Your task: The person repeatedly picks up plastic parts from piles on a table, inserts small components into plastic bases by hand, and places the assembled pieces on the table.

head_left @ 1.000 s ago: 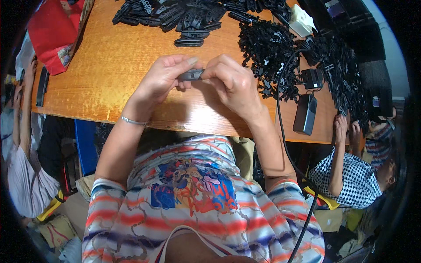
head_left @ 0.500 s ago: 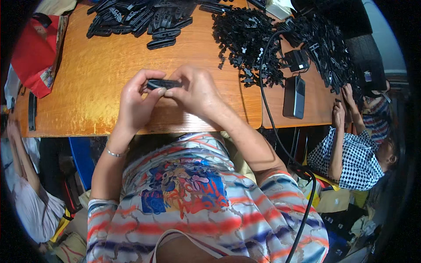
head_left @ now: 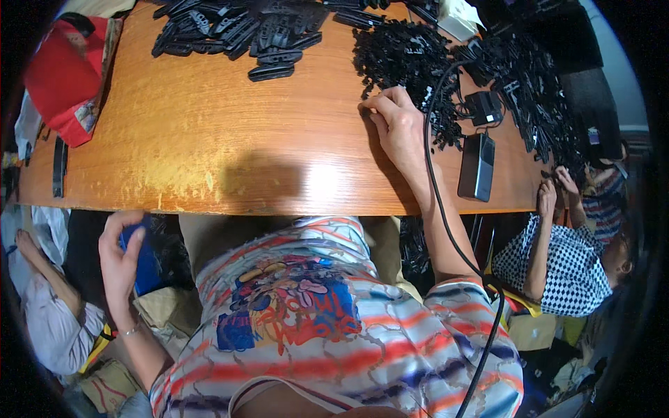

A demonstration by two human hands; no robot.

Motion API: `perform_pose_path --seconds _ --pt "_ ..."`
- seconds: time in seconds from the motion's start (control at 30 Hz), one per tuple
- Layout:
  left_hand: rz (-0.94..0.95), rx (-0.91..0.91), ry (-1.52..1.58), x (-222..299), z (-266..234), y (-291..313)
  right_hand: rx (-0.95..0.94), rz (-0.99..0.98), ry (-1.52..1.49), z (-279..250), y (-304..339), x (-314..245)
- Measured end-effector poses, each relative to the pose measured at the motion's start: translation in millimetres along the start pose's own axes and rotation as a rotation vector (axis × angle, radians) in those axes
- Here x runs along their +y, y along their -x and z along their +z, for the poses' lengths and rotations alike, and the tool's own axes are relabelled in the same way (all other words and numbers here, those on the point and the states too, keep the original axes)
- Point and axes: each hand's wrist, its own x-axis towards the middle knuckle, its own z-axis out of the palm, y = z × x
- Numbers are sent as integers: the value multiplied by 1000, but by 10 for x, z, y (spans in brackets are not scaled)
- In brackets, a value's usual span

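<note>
Small black pieces (head_left: 411, 56): jagged little shapes, heaped right of centre in the upper frame
Right hand (head_left: 403, 131): back up, knuckles bent, forearm rising from the lower right; thumb and index fingertips drawn close together at the heap's lower-left edge, whether round a piece I cannot tell
Left hand (head_left: 120, 254): lower left of the frame, mostly below the table edge, thumb well apart from curled fingers in a loose C, nothing seen in its grasp
Long black casings (head_left: 272, 72): slim, round-ended, piled at the upper left of centre
Table (head_left: 209, 132): orange-brown wood grain, finish worn to yellowish patches, glossy glare near centre
Dark block (head_left: 476, 167): rectangular, smooth-faced, right of centre
</note>
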Motion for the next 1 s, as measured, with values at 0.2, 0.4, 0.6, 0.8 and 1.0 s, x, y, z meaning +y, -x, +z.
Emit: perform_pose_path --seconds 0.2,0.4,0.6,0.8,1.0 --pt "405 156 56 759 834 -1151 -92 -44 38 -45 -71 -175" --pt "582 394 -131 1198 1550 -2187 -103 50 -146 71 55 -455" --pt "515 323 -89 1256 1660 -2124 -26 16 -296 186 72 -562" --pt "683 268 -40 1108 1681 -1922 -43 170 -500 343 26 -587" --pt "609 278 -115 1091 1642 -1962 -1 245 -570 403 -82 -754"
